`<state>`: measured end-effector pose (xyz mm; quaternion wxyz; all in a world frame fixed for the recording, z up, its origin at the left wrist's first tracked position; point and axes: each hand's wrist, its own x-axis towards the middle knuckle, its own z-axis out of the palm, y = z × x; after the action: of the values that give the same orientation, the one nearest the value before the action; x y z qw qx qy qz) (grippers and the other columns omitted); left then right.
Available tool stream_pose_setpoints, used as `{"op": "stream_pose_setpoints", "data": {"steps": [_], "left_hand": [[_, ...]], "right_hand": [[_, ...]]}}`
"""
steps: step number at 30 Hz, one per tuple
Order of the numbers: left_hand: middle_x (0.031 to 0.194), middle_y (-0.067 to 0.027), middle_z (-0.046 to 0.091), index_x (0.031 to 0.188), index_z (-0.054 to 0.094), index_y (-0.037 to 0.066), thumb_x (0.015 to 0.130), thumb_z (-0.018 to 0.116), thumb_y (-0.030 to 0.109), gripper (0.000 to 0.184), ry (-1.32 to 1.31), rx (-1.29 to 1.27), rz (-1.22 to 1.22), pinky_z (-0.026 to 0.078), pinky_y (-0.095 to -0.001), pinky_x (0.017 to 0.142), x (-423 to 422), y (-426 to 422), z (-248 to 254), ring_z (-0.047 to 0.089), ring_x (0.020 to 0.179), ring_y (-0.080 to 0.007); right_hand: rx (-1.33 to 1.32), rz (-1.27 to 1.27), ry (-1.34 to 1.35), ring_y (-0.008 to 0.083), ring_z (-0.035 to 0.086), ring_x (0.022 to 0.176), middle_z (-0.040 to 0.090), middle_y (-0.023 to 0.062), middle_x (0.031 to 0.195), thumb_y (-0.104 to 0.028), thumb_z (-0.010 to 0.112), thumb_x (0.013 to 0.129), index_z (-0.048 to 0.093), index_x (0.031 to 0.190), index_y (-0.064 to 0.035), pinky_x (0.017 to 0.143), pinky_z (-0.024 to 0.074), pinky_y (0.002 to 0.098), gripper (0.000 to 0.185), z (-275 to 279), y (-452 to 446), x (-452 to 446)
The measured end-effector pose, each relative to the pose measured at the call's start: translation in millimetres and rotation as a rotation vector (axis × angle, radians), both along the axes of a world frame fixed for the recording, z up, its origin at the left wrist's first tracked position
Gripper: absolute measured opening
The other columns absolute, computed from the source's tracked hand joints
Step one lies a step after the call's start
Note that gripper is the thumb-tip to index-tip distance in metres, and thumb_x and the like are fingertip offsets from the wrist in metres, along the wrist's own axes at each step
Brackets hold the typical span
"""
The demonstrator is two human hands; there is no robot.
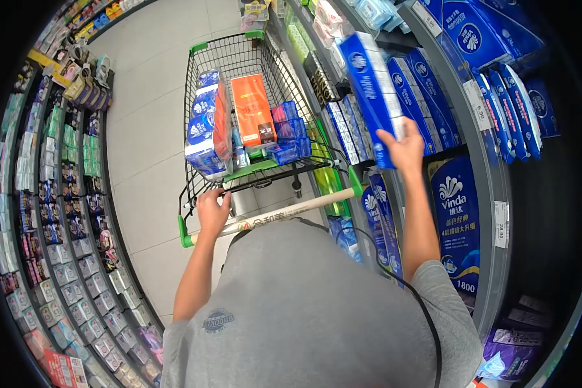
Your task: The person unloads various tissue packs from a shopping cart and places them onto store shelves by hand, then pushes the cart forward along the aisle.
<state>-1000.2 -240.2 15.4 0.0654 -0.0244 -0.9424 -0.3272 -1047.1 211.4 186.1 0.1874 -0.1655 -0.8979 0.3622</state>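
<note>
My right hand (405, 147) grips the near end of a long blue Vinda tissue pack (371, 90), thumb on its face and fingers along its side. The pack is tilted in front of the right-hand shelf, beside similar blue packs (427, 90). My left hand (213, 208) is curled at the rear rim of the shopping cart (258, 167), just beyond its pale handle bar (291, 210). In the cart are a plastic-wrapped blue tissue bundle (207, 126), an orange box (253, 110) and blue see-through packs (290, 132).
Close on the right runs a shelf with price tags (501, 223), hanging blue packs (514, 116) and a large Vinda box (454, 220). Left of the tiled aisle floor (145, 129), another shelf (77, 252) holds many small packs. A dark cord (427, 317) hangs over my shirt.
</note>
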Motion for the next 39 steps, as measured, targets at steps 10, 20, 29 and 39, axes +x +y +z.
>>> {"op": "stream_pose_setpoints", "data": {"steps": [10, 20, 29, 39], "left_hand": [[0.078, -0.018, 0.069, 0.083, 0.073, 0.002, 0.089, 0.062, 0.039, 0.039, -0.207, 0.054, -0.011, 0.05, -0.0439, 0.071, -19, -6, -10, 0.066, 0.074, -0.0359], [0.075, -0.0167, 0.069, 0.089, 0.074, 0.004, 0.091, 0.06, 0.043, 0.041, -0.242, 0.019, 0.001, 0.051, -0.0397, 0.067, -20, -8, -14, 0.068, 0.072, -0.0325], [0.074, -0.016, 0.069, 0.087, 0.074, 0.006, 0.091, 0.059, 0.044, 0.041, -0.275, 0.035, 0.007, 0.049, -0.0392, 0.067, -21, -7, -10, 0.067, 0.071, -0.032], [0.083, -0.0162, 0.07, 0.086, 0.074, 0.003, 0.09, 0.062, 0.037, 0.036, -0.348, 0.009, 0.049, 0.05, -0.0417, 0.072, -18, -3, 1, 0.066, 0.078, -0.0345]], "right_hand": [[0.42, -0.369, -0.174, 0.0344, 0.061, 0.111, 0.065, 0.0204, 0.118, -0.031, 0.076, 0.077, 0.06, 0.123, -0.0071, 0.092, 0.0473, 0.0417, 0.054, 57, 80, -17], [0.885, -0.468, -0.025, 0.0302, 0.038, 0.134, 0.052, 0.0071, 0.135, -0.022, 0.07, 0.08, 0.059, 0.127, -0.0173, 0.106, 0.0311, 0.0556, 0.048, 3, 110, -19], [0.933, -0.418, 0.261, 0.0278, 0.048, 0.123, 0.061, 0.0063, 0.123, -0.017, 0.069, 0.081, 0.064, 0.118, -0.0143, 0.101, 0.0366, 0.0484, 0.037, 11, 67, -30], [0.176, 0.484, -0.183, 0.0375, 0.058, 0.1, 0.064, 0.0199, 0.103, -0.017, 0.068, 0.08, 0.056, 0.125, -0.0055, 0.088, 0.0471, 0.0466, 0.048, -98, -79, -77]]}}
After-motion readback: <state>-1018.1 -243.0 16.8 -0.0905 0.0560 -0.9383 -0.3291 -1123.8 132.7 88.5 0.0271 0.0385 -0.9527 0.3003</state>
